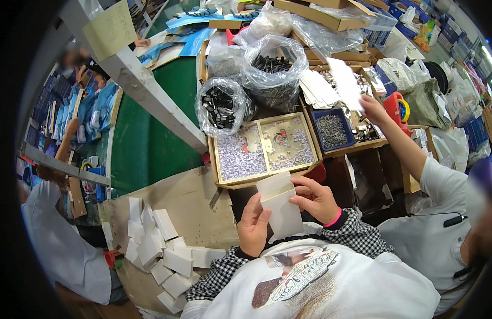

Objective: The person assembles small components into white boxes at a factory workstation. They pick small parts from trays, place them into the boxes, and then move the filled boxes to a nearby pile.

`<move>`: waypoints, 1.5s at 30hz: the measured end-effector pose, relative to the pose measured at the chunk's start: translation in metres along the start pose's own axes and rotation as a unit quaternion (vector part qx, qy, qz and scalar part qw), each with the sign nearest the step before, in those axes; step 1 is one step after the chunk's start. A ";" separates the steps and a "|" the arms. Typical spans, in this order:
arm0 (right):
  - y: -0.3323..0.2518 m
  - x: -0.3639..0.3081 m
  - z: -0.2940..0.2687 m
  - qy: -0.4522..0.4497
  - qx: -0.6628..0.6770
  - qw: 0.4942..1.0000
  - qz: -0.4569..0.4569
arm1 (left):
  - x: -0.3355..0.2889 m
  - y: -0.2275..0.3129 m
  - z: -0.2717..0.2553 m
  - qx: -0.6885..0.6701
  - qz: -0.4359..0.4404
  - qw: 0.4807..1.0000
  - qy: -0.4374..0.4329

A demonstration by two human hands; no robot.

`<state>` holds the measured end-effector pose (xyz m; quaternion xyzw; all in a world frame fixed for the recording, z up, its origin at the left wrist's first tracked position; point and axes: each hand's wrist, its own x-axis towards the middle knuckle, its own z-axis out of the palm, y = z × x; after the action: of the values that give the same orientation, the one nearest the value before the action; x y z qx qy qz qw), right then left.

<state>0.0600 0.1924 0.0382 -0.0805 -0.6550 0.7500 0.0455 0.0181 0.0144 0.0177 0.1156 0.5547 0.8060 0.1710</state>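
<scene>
Table (200, 204), brown-topped, at the person's left. White boxes (151, 246), heaped loosely on it. Wooden tray (264, 149), divided, ahead. White carton (285, 213), flap raised, just nearer the person than the tray: left hand (253, 224) and right hand (316, 202) holding it, fingers closed against opposite sides. Hazard: overfirm squeezing might crease it. Pale pieces (240, 158), tiny, in the tray; a knock could scatter them.

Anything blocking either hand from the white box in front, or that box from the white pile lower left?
Nothing visible blocks the hands: left hand and right hand both hold the white box. Toward the pile, the left hand itself intervenes.
</scene>
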 end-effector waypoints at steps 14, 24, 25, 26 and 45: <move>-0.001 0.015 -0.011 -0.047 0.135 0.990 0.007 | 0.019 0.028 -0.004 0.052 -0.001 0.996 -0.066; -0.002 0.016 -0.012 -0.071 0.072 0.994 0.041 | 0.033 0.030 -0.006 -0.009 -0.106 0.992 -0.074; -0.001 0.015 -0.013 -0.066 0.066 0.995 0.035 | 0.033 0.028 -0.007 -0.007 -0.100 0.992 -0.076; 0.000 0.014 -0.013 -0.064 0.064 0.996 0.025 | 0.033 0.026 -0.007 -0.005 -0.094 0.993 -0.076; -0.027 0.030 -0.042 -0.204 -0.118 0.971 -0.031 | 0.021 0.023 0.008 0.120 -0.030 0.984 -0.126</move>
<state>0.0374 0.2418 0.0575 0.0894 -0.7367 0.6660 -0.0756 -0.0013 0.0217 0.0418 0.2191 0.6247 0.7070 0.2486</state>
